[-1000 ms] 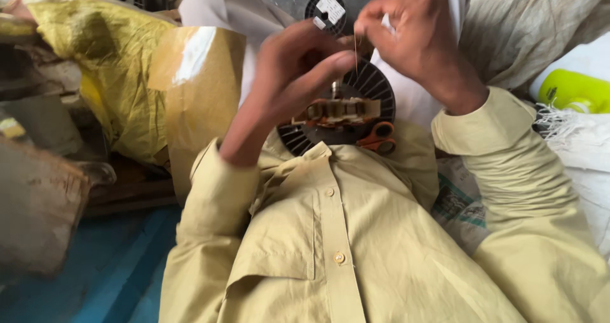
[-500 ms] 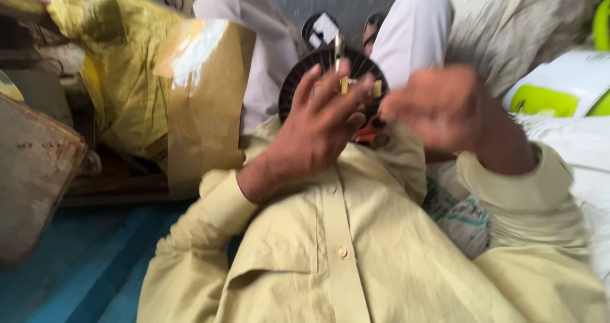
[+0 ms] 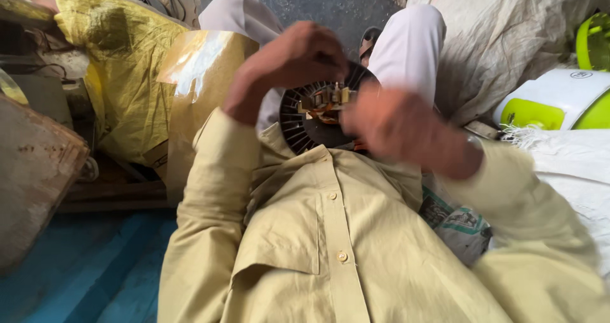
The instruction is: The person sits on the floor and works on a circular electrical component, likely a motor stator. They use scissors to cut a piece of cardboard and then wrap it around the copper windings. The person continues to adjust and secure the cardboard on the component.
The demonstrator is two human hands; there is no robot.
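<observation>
Head view: left hand [image 3: 298,59] grips the round black ribbed fan part [image 3: 305,129] on the lap. Blurry right hand [image 3: 397,123] touches its brass middle piece [image 3: 325,99]; I cannot tell its grip. Fitting that piece seems the step, and next needs steady fingers.

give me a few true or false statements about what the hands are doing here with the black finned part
1. The left hand is on the top edge of the black finned round part. True.
2. The right hand is sharp and still. False: it is blurred.
3. The part lies on the blue floor. False: it is in the person's lap.
4. A yellow sack lies to the left. True.
</observation>
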